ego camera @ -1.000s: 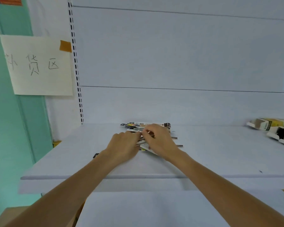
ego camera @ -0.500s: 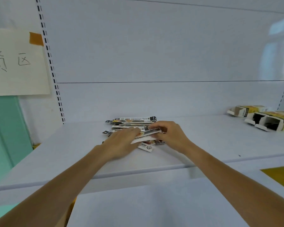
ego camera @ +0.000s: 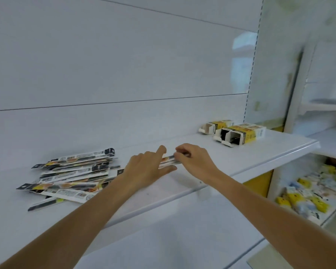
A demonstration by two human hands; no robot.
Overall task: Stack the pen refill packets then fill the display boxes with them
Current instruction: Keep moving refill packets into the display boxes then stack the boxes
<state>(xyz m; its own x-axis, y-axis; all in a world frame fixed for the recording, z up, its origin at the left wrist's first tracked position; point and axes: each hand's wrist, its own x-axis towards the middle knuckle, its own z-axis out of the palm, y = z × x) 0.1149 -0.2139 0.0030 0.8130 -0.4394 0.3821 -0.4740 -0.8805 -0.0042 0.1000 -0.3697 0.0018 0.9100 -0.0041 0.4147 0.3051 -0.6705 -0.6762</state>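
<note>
Display boxes (ego camera: 239, 135): two, lying on the white shelf (ego camera: 270, 150), open ends forward, interiors dark, contents unclear.
Packet bundle (ego camera: 170, 161): just left of the boxes. The right hand (ego camera: 196, 160) pinches its end with curled fingers; the left hand (ego camera: 145, 169) lays straight fingers along it.
Loose packet pile (ego camera: 72, 175): farther left.
Blurred yellow goods (ego camera: 299, 199): below the boxes.

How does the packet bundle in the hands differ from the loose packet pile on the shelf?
The packet bundle is gathered into one narrow strip; the packet pile lies fanned and crooked. The right hand grips the bundle, with the left hand laying straight fingers against it; nothing touches the pile. The bundle is nearer the display boxes. Both are long, thin refill packets.
</note>
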